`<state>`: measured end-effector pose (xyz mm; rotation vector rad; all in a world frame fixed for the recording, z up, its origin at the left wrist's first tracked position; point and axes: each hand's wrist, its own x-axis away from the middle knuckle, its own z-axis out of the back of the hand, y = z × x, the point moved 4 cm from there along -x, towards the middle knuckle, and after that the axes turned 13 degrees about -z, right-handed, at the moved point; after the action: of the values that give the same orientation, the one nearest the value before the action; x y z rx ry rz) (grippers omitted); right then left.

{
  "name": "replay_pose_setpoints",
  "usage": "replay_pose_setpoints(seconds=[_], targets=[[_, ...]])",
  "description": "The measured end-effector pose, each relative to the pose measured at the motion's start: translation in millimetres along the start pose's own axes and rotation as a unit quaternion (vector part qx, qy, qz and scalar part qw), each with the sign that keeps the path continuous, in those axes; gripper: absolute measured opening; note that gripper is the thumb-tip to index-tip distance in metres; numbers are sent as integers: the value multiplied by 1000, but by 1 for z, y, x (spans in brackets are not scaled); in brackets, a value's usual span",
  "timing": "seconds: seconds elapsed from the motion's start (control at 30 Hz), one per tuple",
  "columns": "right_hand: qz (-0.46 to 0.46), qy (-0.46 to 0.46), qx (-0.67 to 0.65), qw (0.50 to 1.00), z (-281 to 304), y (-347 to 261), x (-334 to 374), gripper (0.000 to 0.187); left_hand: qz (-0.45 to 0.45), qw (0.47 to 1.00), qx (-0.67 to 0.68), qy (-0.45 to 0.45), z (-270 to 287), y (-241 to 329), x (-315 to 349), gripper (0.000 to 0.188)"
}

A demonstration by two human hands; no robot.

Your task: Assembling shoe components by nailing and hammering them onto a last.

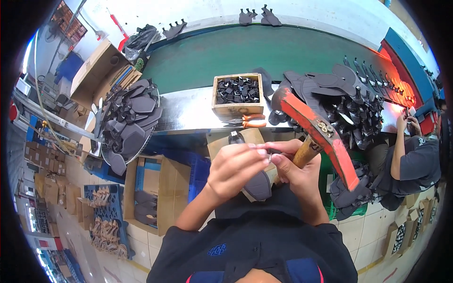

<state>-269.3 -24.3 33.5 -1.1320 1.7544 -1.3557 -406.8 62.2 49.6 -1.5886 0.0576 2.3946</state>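
Note:
My left hand (236,170) and my right hand (298,170) meet in front of my chest, fingertips pinched together. Between them is a small dark piece (273,151), maybe a heel tip; its exact shape is partly hidden. A hammer with a worn red head (315,121) and a wooden handle (306,152) is tucked in my right hand, head up and tilted to the right. Below my hands shows a dark grey shoe sole (258,187); a black heel end (236,137) points up just beyond my left fingers.
A wooden box (238,110) of small black pieces stands ahead, with orange-handled pliers (246,121) before it. Soles fill a wire basket (155,123) at left and pile up (351,113) at right. Behind runs a green conveyor belt (212,52). A co-worker (410,158) sits at right.

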Motion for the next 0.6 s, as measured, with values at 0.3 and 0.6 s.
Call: replay_pose_setpoints(seconds=[0.3, 0.6], targets=[[93, -51, 98, 989, 19, 17, -14, 23, 204, 979, 5, 12, -15, -8, 36, 18], [36, -1, 143, 989, 40, 56, -22, 27, 493, 851, 109, -142, -66, -84, 178, 33]])
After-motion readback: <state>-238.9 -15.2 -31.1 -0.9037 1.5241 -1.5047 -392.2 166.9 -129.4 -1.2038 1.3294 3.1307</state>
